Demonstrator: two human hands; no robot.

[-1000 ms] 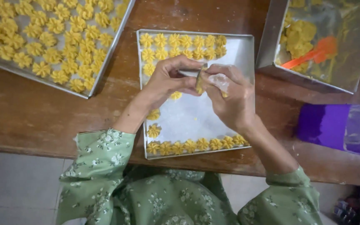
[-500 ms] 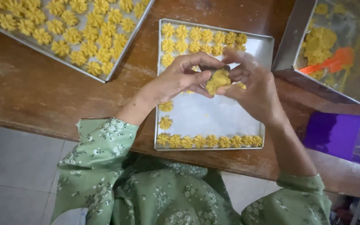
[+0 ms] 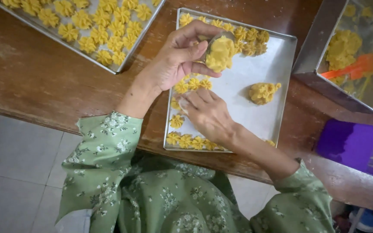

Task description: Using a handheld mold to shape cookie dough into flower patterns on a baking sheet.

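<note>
My left hand is raised over the small metal tray and grips a small mould packed with yellow dough. My right hand rests low on the tray's left side. Its fingertips touch the paper beside the flower-shaped yellow cookies; whether they pinch anything is hidden. More cookies run along the tray's far edge and near edge. A loose lump of dough lies on the white lining to the right of both hands.
A larger tray filled with several rows of the same cookies sits at the far left. A steel tub at the right holds dough and an orange spatula. A purple object lies on the wooden table.
Both hands were together around the dough above the tray. Now my right hand has dropped to the tray's left side, a dough lump lies on the lining, and my left hand holds the filled mould alone.
</note>
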